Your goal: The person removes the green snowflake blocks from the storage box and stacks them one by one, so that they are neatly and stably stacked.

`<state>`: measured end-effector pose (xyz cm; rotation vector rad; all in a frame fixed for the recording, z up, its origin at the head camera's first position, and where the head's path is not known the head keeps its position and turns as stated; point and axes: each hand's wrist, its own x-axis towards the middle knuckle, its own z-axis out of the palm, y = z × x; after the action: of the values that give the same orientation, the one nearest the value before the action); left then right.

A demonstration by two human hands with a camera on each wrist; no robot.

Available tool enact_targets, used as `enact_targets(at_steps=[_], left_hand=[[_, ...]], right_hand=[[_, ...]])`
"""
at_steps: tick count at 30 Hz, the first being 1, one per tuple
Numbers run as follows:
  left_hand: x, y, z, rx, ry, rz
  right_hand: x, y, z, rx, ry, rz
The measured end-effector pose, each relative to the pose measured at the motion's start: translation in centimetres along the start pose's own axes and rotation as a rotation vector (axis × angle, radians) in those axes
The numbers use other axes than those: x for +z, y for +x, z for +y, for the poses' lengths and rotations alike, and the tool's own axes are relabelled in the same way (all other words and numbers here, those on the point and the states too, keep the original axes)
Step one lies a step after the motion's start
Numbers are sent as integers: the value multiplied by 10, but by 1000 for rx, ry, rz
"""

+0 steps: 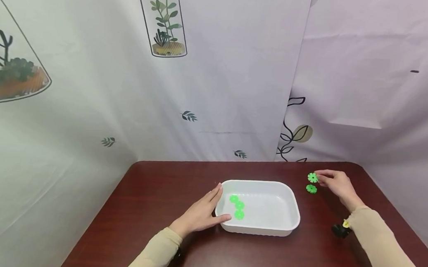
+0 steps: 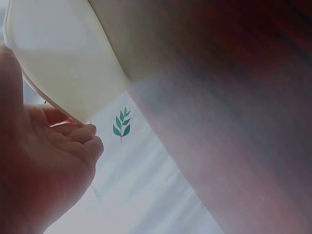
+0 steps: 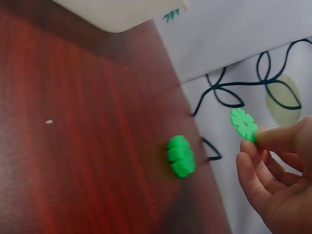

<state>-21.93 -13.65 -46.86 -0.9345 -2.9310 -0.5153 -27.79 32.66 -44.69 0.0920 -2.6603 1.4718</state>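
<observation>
My right hand [image 1: 338, 187] pinches a green notched plastic disc [image 1: 312, 177] between thumb and fingertips, raised above the table. Just below it on the table lies a small pile of similar green discs [image 3: 180, 156], thick enough to look like more than one. My left hand [image 1: 202, 211] rests on the left side of a white rectangular tray [image 1: 255, 230], fingers stretched along the rim and thumb spread over the near corner. In the left wrist view, fingertips touch the tray's wall [image 2: 73, 63]. Inside the tray, toward its left, sit 3 green discs [image 1: 239, 205].
A dark red-brown table [image 1: 257, 260] carries everything. Behind it hangs a pale cloth [image 1: 224, 88] printed with plants, meeting the table's far edge. A black device [image 1: 340, 230] is at my right wrist, under the sleeve [image 1: 381, 240].
</observation>
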Motion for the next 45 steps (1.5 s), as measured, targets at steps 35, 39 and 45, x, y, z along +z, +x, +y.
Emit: enact_targets(at_steps=[35,39,45], left_hand=[[-1,5,-5,6,-31,-2],[-2,5,-4,4,-36,-5],[0,3,-4,0,-39,-7]], right_hand=[[10,7,21,100,-27,-55],[10,7,23,101,-35,-39],[12,6,29,95,-51,-54]])
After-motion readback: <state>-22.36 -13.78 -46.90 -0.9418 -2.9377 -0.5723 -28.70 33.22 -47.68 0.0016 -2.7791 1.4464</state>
